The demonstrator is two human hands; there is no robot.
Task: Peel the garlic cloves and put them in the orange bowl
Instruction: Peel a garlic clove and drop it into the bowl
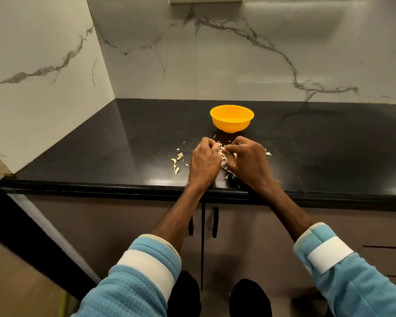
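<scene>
Head view | left hand (pixel 204 162), right hand (pixel 247 159): centre of frame, fingers curled, both pinching the garlic (pixel 221 152) held between them | orange bowl (pixel 231 118): upright on black counter (pixel 124 145), just above the hands, not touching | peel scraps (pixel 176 162): scattered on counter, left of and beneath the hands

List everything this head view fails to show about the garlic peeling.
- The garlic: head view, mostly covered by the left hand and right hand; how much is peeled is unclear.
- The bowl: head view, near wall hides its bottom; any cloves inside unseen.
- The scraps on the counter: head view, too small to tell skin from clove.
</scene>
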